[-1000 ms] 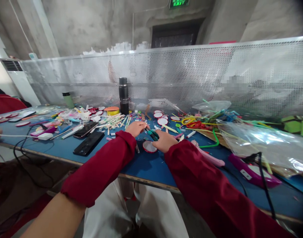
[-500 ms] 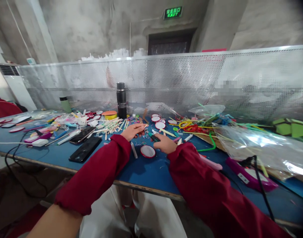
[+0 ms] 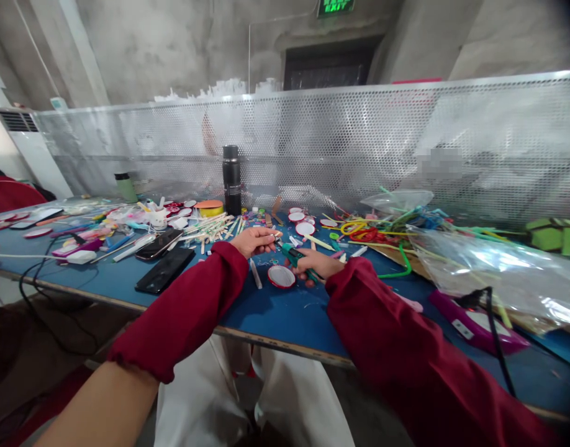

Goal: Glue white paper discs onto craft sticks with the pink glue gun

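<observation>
**Head view, blue worktable (image 3: pixel 285 316); items listed L to R.**

- **Far L:** white cable (image 3: pixel 15 254) runs to a white block (image 3: pixel 80 256). Green cup (image 3: pixel 123 185) stands at the back edge.
- **Next:** rear phone (image 3: pixel 166 243) and front phone (image 3: pixel 164 270), both dark, lie flat just beside each other.
- **Centre-L:** orange-topped round tub (image 3: pixel 210 208), w/ black flask (image 3: pixel 231 180) upright just R of it. Loose wooden sticks (image 3: pixel 215 226) are spread in front of both.
- **L hand (image 3: pixel 254 241):** red sleeve, low over the table, just R of the sticks. Fingers half curled, thumb & forefinger tips drawn close together. Whether anything small sits btw. them cannot be told.
- **White stick (image 3: pixel 256 273):** lies on the table near the L wrist.
- **Red-rimmed disc (image 3: pixel 282 277):** lies flat btw. the two hands, just beside the R one.
- **R hand (image 3: pixel 318 266):** red sleeve, fingers wrapped tight round the handles of a green-handled tool (image 3: pixel 294 253). The tool's nose points up-L toward the L fingertips and is near them; contact cannot be told.
- **Behind the hands:** more discs (image 3: pixel 305 228).
- **Centre-R:** tangle of coloured straws (image 3: pixel 369 233).
- **R:** clear plastic bag (image 3: pixel 494 267), w/ a purple device (image 3: pixel 471 320) in front of it and a black lead (image 3: pixel 497 347) across that device.
- **Far R:** green blocks (image 3: pixel 555 236).
- **Backdrop:** perforated metal screen (image 3: pixel 359 136) along the table's far edge.
</observation>
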The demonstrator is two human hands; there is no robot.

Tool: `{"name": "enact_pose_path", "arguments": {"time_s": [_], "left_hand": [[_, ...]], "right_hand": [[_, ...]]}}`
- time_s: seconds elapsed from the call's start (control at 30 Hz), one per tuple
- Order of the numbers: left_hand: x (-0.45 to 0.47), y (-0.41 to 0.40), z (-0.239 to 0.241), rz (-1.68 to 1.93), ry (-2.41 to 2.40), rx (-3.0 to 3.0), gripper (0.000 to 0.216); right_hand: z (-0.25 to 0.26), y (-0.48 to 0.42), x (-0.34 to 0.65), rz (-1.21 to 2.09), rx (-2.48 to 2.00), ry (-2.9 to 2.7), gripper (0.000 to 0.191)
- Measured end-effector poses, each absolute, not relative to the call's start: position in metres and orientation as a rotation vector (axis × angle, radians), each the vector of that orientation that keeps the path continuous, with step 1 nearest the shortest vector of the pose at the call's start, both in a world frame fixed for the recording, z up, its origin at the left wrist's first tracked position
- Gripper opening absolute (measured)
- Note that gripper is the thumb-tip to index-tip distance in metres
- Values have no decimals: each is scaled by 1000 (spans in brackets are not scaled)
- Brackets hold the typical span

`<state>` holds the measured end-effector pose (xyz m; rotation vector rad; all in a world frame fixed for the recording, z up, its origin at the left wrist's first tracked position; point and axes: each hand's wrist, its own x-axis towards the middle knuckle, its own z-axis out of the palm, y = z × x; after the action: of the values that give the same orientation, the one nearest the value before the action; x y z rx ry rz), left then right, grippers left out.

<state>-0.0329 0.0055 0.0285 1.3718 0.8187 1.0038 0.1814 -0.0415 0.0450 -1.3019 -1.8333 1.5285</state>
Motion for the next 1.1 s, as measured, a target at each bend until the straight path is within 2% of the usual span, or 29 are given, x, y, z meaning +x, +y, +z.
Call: {"name": "enact_pose_path", "arguments": {"time_s": [0.13, 0.33, 0.43, 0.63, 1.1], "left_hand": [[-32, 6, 26, 985, 821, 1344, 42], [-31, 2, 33, 905, 967, 1509, 42], [-31, 4, 32, 913, 1072, 1652, 42], [-36, 10, 25, 920, 1125, 1734, 37], [-25, -1, 30, 989, 1083, 1831, 37]], "right_hand": [[44, -37, 182, 1461, -1380, -1905, 30], [42, -35, 180, 453, -1505, -2289, 33], [39, -40, 178, 247, -1593, -2315, 42], [35, -47, 171, 96, -1658, -2339, 49], [30, -46, 167, 56, -1651, -2327, 41]]}}
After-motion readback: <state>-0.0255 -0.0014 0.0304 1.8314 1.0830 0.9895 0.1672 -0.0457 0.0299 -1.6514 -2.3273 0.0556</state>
